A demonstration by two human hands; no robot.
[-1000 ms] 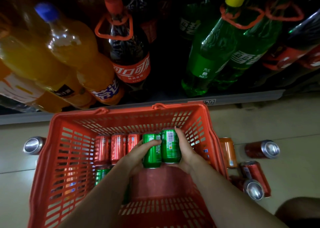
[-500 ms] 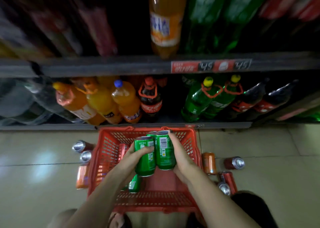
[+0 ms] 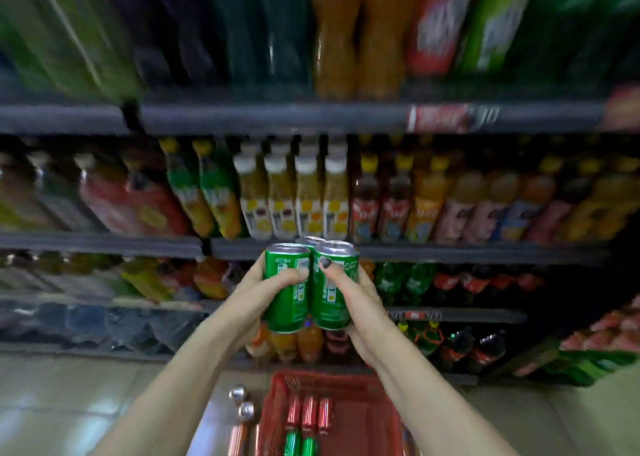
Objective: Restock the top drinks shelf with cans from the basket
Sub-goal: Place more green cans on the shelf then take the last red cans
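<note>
The left hand (image 3: 256,291) curls its fingers (image 3: 294,275) round one green can (image 3: 287,289), and the right hand (image 3: 360,303) wraps its own round a second green can (image 3: 334,286); the two cans stand upright, pressed side by side, in front of the shelves (image 3: 277,118). A third can top (image 3: 310,240) peeks out behind them, its body hidden. Below, the red basket (image 3: 374,417) sits on the floor (image 3: 69,403) with red cans (image 3: 308,416) and green ones inside, its near end cut off. The bottles (image 3: 294,196) on the shelves are blurred, labels unreadable.
</note>
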